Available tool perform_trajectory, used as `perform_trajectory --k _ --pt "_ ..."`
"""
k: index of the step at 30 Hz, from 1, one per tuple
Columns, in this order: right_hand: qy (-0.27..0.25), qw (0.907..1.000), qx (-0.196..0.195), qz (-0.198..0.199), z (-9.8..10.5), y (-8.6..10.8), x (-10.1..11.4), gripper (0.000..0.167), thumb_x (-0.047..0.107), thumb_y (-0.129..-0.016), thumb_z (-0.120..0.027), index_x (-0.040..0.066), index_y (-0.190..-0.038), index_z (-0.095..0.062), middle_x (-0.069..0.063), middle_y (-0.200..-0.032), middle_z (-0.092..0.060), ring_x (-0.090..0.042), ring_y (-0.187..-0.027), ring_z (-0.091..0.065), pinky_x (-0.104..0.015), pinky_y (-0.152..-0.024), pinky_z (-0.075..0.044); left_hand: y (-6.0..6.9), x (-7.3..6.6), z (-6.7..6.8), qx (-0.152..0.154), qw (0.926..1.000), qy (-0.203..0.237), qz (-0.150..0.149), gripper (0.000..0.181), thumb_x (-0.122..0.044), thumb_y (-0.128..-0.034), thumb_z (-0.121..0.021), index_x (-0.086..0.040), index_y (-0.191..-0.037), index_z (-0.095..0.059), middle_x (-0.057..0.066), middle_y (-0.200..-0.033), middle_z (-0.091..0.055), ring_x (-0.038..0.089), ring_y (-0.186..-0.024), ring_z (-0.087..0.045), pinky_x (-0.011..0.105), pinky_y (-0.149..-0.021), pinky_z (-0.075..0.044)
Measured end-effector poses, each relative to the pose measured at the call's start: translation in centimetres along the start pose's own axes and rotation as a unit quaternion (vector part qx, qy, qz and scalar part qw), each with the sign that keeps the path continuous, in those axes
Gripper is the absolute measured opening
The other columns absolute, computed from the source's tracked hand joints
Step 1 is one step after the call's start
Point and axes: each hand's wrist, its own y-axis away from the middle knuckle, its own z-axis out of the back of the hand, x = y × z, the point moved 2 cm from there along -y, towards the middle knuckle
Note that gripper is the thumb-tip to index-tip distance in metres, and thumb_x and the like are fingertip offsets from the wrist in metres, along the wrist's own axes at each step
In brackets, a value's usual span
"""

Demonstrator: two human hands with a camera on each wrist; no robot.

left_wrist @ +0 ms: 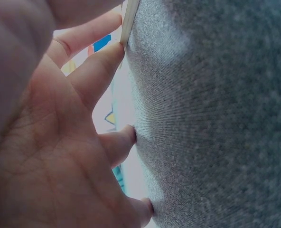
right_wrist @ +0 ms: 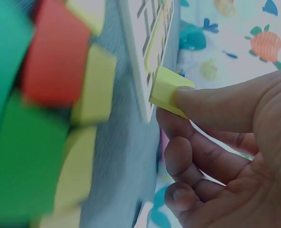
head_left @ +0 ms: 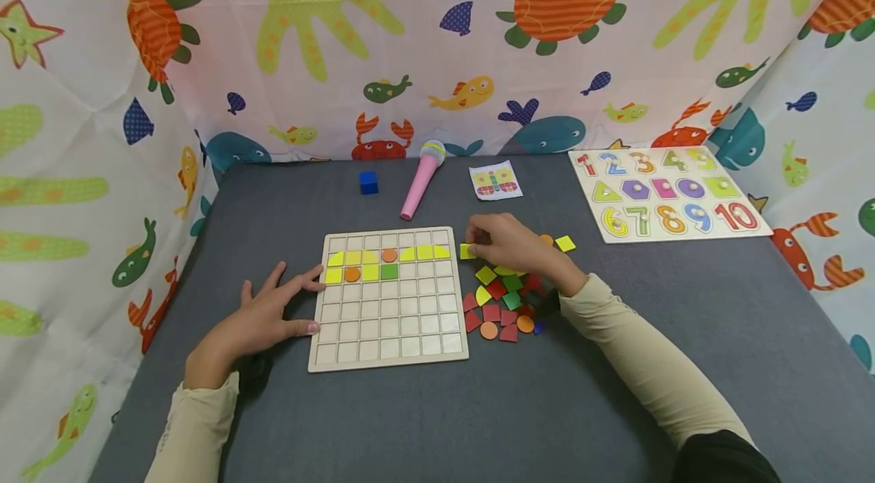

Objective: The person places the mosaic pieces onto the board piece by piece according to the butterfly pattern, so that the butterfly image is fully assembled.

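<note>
A wooden grid board (head_left: 390, 323) lies on the grey table, its top two rows partly filled with yellow, orange and green tiles. My left hand (head_left: 263, 320) rests at the board's left edge, fingers spread and fingertips touching it; in the left wrist view the other fingertips (left_wrist: 131, 134) touch the cloth. Just off the board's upper right side, my right hand (head_left: 509, 244) pinches a yellow square tile (right_wrist: 166, 90) between thumb and fingers. Below that hand lies a loose pile of coloured tiles (head_left: 491, 312), red, green, yellow and orange, partly hidden by the hand and forearm.
Behind the board are a blue cube (head_left: 368, 182), a pink toy microphone (head_left: 421, 181) and a small pattern card (head_left: 495, 181). A number and shape puzzle board (head_left: 670, 194) lies at the back right. A patterned curtain (head_left: 410, 50) borders the table's back and sides.
</note>
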Motion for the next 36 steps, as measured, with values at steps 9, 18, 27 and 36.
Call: perform_trajectory --k 9,18,27,36 --pt "0.006 0.9994 0.000 0.033 -2.1 -2.9 3.2 0.007 0.006 -0.101 -0.074 0.008 -0.100 -0.068 -0.001 -0.084 -0.063 -0.020 -0.077 -0.057 -0.032 -0.066 -0.048 0.0 0.1 0.0 -0.001 1.0000 0.001 -0.002 0.090 -0.037 -0.0905 -0.087 -0.017 -0.165 -0.041 0.024 -0.170 -0.033 0.057 -0.158 0.005 0.085 -0.108 0.017" --pt "0.013 0.9972 0.030 0.067 -4.6 -5.0 4.6 0.005 0.007 -0.100 -0.075 0.005 -0.099 -0.071 0.000 -0.085 -0.065 -0.016 -0.079 -0.059 -0.027 -0.071 -0.051 0.0 0.2 -0.1 0.000 1.0000 0.005 -0.003 0.091 -0.036 -0.0909 -0.087 -0.017 -0.166 -0.039 0.022 -0.170 -0.034 0.056 -0.159 0.006 0.084 -0.108 0.019" --pt "0.054 0.9952 0.042 0.070 -6.1 -5.6 5.1 0.004 0.008 -0.101 -0.074 0.007 -0.099 -0.072 0.001 -0.086 -0.067 -0.015 -0.080 -0.059 -0.026 -0.074 -0.050 -0.1 0.3 0.0 0.002 0.9999 0.009 -0.007 0.093 -0.037 -0.0913 -0.087 -0.018 -0.167 -0.037 0.019 -0.168 -0.040 0.056 -0.159 0.006 0.084 -0.108 0.018" --pt "0.085 0.9935 0.030 0.070 -6.4 -5.7 5.8 0.004 0.007 -0.100 -0.074 0.007 -0.096 -0.073 -0.001 -0.087 -0.065 -0.020 -0.086 -0.057 -0.033 -0.079 -0.049 0.1 0.2 0.1 0.002 1.0000 0.006 -0.002 0.093 -0.037 -0.0912 -0.087 -0.018 -0.167 -0.037 0.019 -0.169 -0.038 0.056 -0.159 0.006 0.083 -0.109 0.019"
